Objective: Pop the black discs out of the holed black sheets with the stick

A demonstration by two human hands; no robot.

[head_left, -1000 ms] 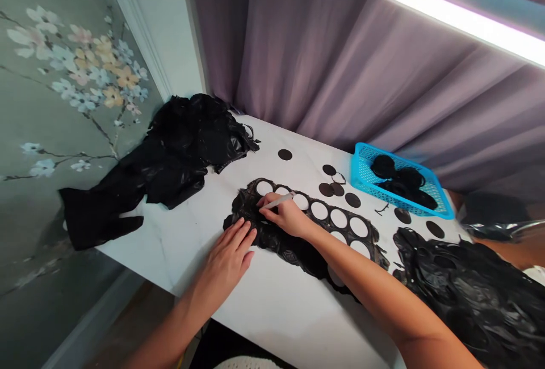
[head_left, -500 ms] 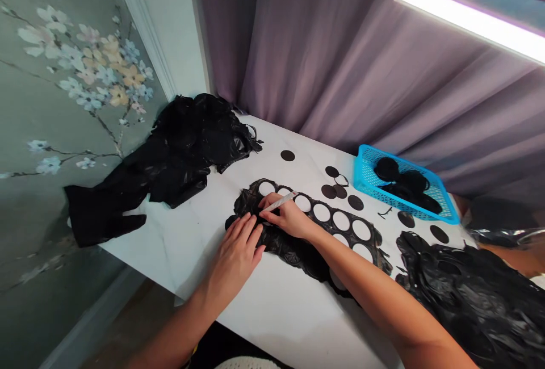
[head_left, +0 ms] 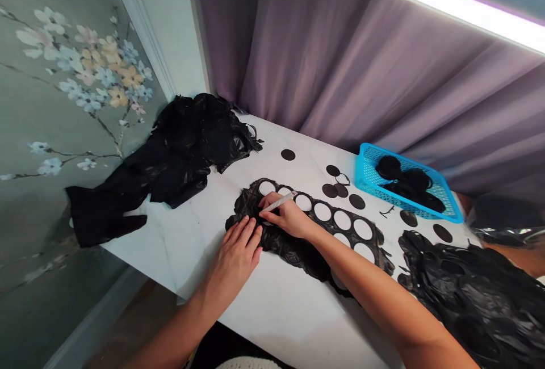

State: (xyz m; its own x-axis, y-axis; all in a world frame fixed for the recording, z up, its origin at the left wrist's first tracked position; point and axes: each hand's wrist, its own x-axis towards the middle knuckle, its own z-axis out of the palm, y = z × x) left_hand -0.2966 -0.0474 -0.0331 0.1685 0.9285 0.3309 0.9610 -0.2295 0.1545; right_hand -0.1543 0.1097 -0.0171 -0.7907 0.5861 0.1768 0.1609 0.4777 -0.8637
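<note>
My right hand (head_left: 286,217) pinches a thin white pen-like tool (head_left: 279,201), its lower end down at a black sheet (head_left: 293,251) with rows of round holes. White shows through the holes. My left hand (head_left: 242,244) lies with fingers spread on the left end of that sheet, close beside the right hand. The tool's tip is hard to make out against the black. Loose black discs (head_left: 288,155) lie on the white table (head_left: 204,261) beyond the sheet.
A blue basket (head_left: 366,179) with black round pieces stands at the back right. Crumpled black material (head_left: 187,147) is heaped at the left, and another black pile (head_left: 472,289) lies at the right. A purple curtain (head_left: 323,51) hangs behind the table.
The view has shifted very slightly. Both hands and the tool stay in nearly the same place on the black sheet.
</note>
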